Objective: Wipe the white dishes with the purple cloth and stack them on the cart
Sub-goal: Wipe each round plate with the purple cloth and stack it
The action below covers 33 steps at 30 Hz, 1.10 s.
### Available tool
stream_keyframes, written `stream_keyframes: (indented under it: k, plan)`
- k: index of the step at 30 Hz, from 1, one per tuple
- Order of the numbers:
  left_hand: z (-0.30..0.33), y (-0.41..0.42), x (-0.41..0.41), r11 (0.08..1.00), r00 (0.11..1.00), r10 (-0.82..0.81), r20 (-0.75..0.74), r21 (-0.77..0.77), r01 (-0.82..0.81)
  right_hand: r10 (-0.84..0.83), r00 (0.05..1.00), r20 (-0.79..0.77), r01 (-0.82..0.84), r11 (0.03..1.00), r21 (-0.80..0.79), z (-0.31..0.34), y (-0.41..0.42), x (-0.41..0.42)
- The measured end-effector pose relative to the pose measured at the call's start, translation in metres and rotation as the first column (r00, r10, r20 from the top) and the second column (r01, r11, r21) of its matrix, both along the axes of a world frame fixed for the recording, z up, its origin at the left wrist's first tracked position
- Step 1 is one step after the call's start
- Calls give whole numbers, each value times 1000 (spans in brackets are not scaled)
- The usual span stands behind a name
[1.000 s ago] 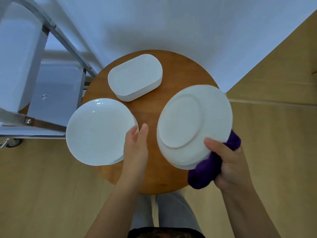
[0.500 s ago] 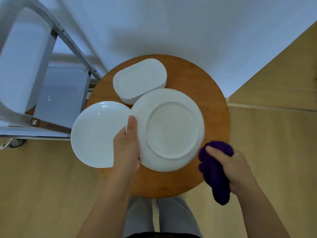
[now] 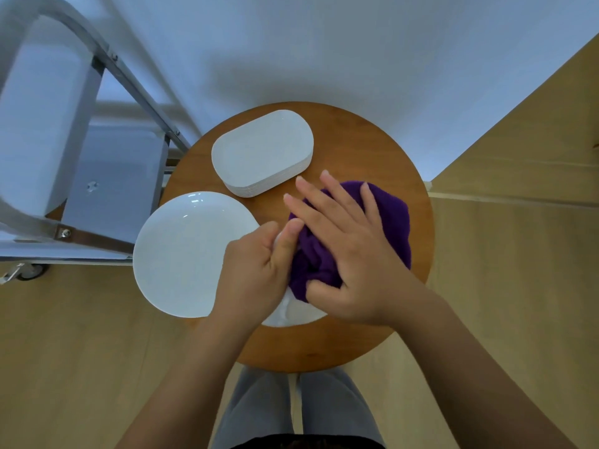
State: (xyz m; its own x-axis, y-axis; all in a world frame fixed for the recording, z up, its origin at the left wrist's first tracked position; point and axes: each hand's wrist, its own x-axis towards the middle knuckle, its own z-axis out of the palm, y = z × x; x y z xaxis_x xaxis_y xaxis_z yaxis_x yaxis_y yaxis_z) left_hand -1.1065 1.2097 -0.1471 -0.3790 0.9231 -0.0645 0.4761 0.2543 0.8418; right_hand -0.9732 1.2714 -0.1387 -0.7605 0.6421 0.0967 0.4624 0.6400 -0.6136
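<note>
Wiping was under way over the round wooden table (image 3: 340, 345), and the work looked to be at an early stage. The person's right hand (image 3: 353, 254) lay flat and spread, fingers extended, pressing the purple cloth (image 3: 389, 222) down onto a white plate (image 3: 291, 314), of which only a sliver showed at the table's near side, below the two hands. The left hand (image 3: 256, 273) was curled shut on that plate's left rim, thumb on top, steadying it. Cloth and plate sat over the right half of the table.

As for what was left: a stack of round plates (image 3: 184, 254) rested on the table's left edge, overhanging it slightly, and a stack of oblong dishes (image 3: 262, 152) stood at the table's far side, near the wall. Both seemed untouched and not yet moved. The cart (image 3: 113, 176), just left of the table, showed a grey shelf with no dishes visible on it, so by this view nothing had been stacked there; most of the job apparently remained.

The oblong dishes lay with their long axis running diagonally, from the table's left-centre up toward its far right. The round plates had no long axis to speak of. Whether the plate in hand faced up or down could not be told, the cloth and hands covering it.
</note>
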Motion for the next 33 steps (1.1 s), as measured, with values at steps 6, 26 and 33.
stream_keyframes:
  k: [6, 26, 33]
  plan:
    - [8, -6, -8, 987, 977, 160, 144, -27, -157, -69, 984, -162, 48, 991, -128, -10, 27, 21]
    - [11, 11, 18, 850, 623, 476, 620, -142, -508, -967, 226, -115, 202, 162, -966, -54, -15, -4]
    - [9, -6, -37, 954, 224, 136, 965, -189, 233, -745, 642, -180, -3, 232, -973, -50, 19, 48]
